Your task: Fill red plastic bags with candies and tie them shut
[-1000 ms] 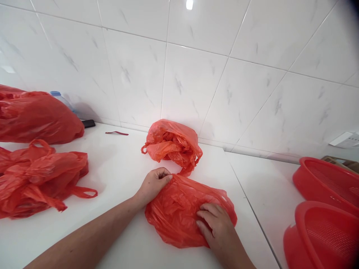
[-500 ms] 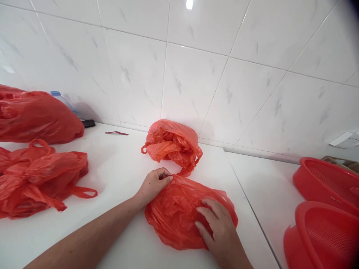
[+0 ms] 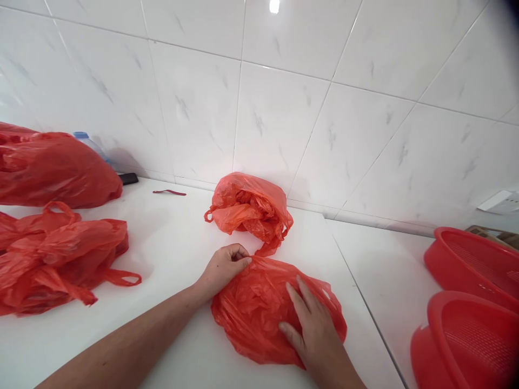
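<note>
A thin red plastic bag (image 3: 259, 319) lies crumpled on the white tabletop before me. My left hand (image 3: 227, 267) pinches its upper left edge between thumb and curled fingers. On the right part of the same bag rests my right hand (image 3: 310, 321), its fingers spread and touching the plastic. Just behind, a second red plastic bag (image 3: 251, 208) sits bunched against the wall, with a loop handle at its left. What either bag holds, if anything, cannot be made out.
Tied red bags (image 3: 60, 259) and a fuller red bag (image 3: 60, 170) stand at the left. Behind them are a blue-capped bottle (image 3: 87, 140), a black phone-like object (image 3: 128, 178) and a dark red strip (image 3: 169, 192). Two red plastic baskets (image 3: 436, 324) stand at the right.
My right hand has flattened, its fingers stretching up over the bag. The bag has shifted slightly to the right, while my left hand keeps its pinch nearly in place.
</note>
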Tool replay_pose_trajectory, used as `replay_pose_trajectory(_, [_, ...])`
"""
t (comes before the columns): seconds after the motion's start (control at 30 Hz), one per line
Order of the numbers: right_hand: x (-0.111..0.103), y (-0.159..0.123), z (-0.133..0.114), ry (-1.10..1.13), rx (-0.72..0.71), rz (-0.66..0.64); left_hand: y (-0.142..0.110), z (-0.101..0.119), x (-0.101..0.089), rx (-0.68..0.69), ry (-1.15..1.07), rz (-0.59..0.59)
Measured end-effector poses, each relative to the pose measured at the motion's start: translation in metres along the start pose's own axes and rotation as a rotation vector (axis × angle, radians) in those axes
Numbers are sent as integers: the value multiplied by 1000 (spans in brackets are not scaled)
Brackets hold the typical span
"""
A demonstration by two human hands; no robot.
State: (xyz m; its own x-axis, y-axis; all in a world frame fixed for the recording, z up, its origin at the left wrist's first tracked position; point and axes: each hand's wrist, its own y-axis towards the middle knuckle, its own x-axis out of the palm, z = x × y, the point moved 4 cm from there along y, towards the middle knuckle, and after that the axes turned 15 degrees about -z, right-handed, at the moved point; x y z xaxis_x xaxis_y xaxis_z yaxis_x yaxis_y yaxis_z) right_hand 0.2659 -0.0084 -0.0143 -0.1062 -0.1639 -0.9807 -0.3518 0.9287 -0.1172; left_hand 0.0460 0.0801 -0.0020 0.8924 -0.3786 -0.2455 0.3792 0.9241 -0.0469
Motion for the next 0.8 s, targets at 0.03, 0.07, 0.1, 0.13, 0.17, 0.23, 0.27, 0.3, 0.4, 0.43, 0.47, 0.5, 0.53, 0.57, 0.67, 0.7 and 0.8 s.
replay_pose_trajectory(0.03, [1, 1, 2, 6, 14, 4, 0, 0, 0, -1, 5, -4])
replay_pose_trajectory(0.07, [2, 1, 4, 13, 26, 7, 0, 0, 0, -2, 10, -7])
replay_pose_trajectory(0.1, [3, 2, 6, 19, 35, 11, 0, 0, 1, -2, 15, -10])
replay_pose_trajectory(0.13, [4, 2, 8, 25, 40, 14, 0, 0, 1, -2, 21, -12])
replay_pose_trajectory(0.17, [5, 3, 9, 31, 44, 19, 0, 0, 1, -1, 26, -13])
replay_pose_trajectory(0.23, [5, 3, 9, 33, 40, 32, 0, -1, 1, 1, 34, -11])
replay_pose_trajectory(0.27, [4, 2, 8, 28, 32, 42, 0, -2, 1, 2, 37, -9])
replay_pose_trajectory(0.3, [3, 2, 7, 20, 23, 55, 0, -2, 1, 2, 38, -8])
replay_pose_trajectory(0.4, [-2, -1, 3, -16, -15, 111, 1, -3, 1, 3, 38, -5])
replay_pose_trajectory(0.43, [-4, -2, 1, -28, -30, 133, 1, -2, 1, 2, 38, -5])
replay_pose_trajectory(0.47, [-5, -3, 0, -40, -47, 154, 0, -2, 1, 1, 37, -7])
replay_pose_trajectory(0.5, [-6, -4, -2, -50, -62, 172, 0, -2, 1, 0, 37, -8])
replay_pose_trajectory(0.53, [-6, -4, -2, -57, -74, 184, 0, -1, 1, -1, 37, -9])
replay_pose_trajectory(0.57, [-6, -4, -3, -60, -80, 187, 0, -1, 1, -2, 37, -9])
replay_pose_trajectory(0.67, [-2, -2, -2, -55, -85, 121, 0, 0, 1, -5, 38, -1])
replay_pose_trajectory(0.7, [0, -1, -2, -51, -85, 83, 0, 0, 1, -6, 38, 1])
replay_pose_trajectory(0.8, [3, 1, -3, -40, -81, -2, 0, 0, 1, -7, 37, 2])
